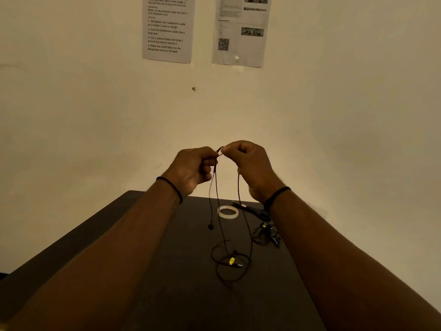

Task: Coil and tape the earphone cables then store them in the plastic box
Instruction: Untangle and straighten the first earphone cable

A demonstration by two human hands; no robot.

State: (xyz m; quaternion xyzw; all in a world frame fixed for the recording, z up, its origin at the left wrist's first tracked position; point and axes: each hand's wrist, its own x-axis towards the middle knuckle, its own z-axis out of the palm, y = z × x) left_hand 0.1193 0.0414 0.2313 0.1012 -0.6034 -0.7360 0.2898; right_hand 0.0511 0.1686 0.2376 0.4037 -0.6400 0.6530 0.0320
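Earphone cable (239, 187): thin black cord, held up above the dark table (167, 259) w/ its top bend pinched between both hands. Left hand (191, 170) fingers closed on the cord at the bend; right hand (250, 168) thumb and forefinger closed on it just beside, the two pinch points almost touching. From there strands hang down: one ends in an earbud (210, 226) dangling just over the table, the others drop to a loose tangle lying on the surface, where the plug w/ a yellow tag (232, 261) sits.

Handling, my read: v. light, limp, no stiffness, so loops won't hold shape unless pinched. Prob. slippery-ish and springs back, tangles easily. Best hold is a fingertip pinch near the bend, feeding loops w/ the other hand; avoid tugging at the earbud or plug joints, likely the weak spots.

Nearby: tape roll (228, 212), clear, flat on the table behind the hanging strands. Scissors (253, 210) just right of it, partly hidden by the right wrist. Another black cable bundle (266, 232) near the right forearm. No plastic box in view. Two printed sheets (167, 27) on the wall behind.
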